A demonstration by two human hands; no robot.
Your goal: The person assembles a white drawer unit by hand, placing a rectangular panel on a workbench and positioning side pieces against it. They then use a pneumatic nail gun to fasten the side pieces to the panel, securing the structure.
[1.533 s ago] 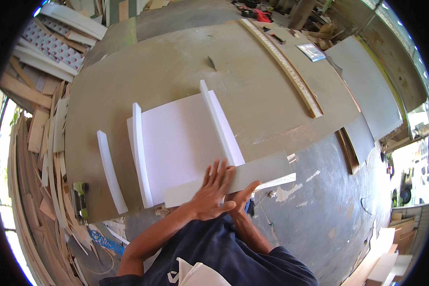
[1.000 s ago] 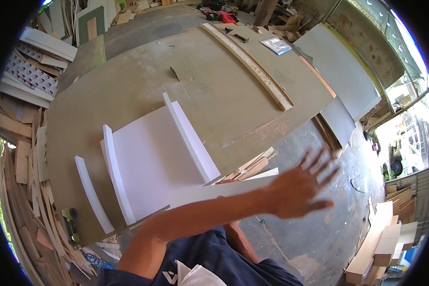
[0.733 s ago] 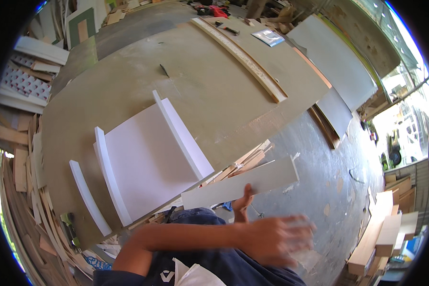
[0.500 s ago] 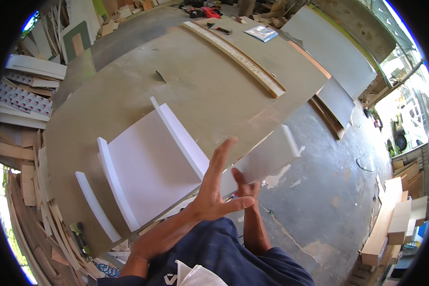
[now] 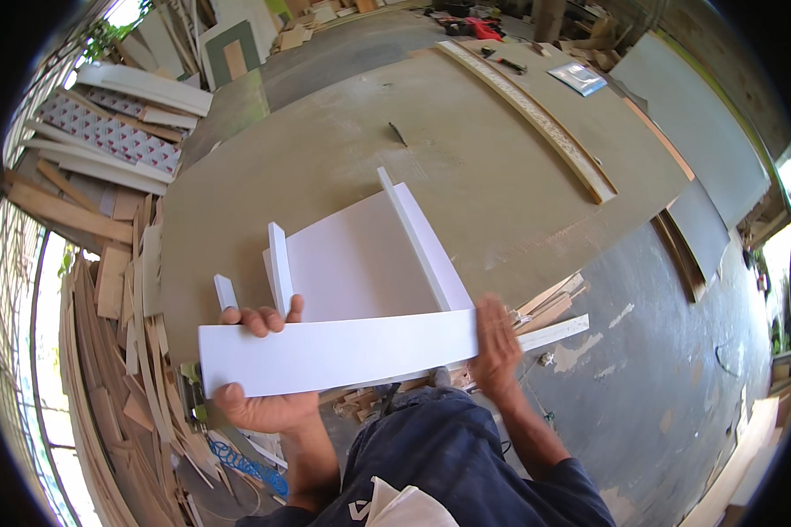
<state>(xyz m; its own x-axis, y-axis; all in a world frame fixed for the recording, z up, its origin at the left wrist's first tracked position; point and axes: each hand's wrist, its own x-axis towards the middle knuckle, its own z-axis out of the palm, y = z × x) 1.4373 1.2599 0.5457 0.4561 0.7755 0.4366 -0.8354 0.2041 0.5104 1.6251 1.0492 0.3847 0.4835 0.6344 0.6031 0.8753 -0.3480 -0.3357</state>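
A: What lies left of the left fingers (image 5: 257,321)?
B: Timber (image 5: 97,351), in strips; a blue hose (image 5: 268,479) coils below those fingers.
A: And ahead of the right fingers (image 5: 499,332)?
B: A long rail (image 5: 538,120); beyond, slightly rightward, a flat packet (image 5: 577,78); farther right, a grey sheet (image 5: 694,123).

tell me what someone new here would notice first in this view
Probably the bright white board across the front, gripped at its left end by the left hand with the right hand at its right end. Just beyond it, two white strips lie on a pale panel on the large table. Farther off to the right, a long tan rail lies on the same table.
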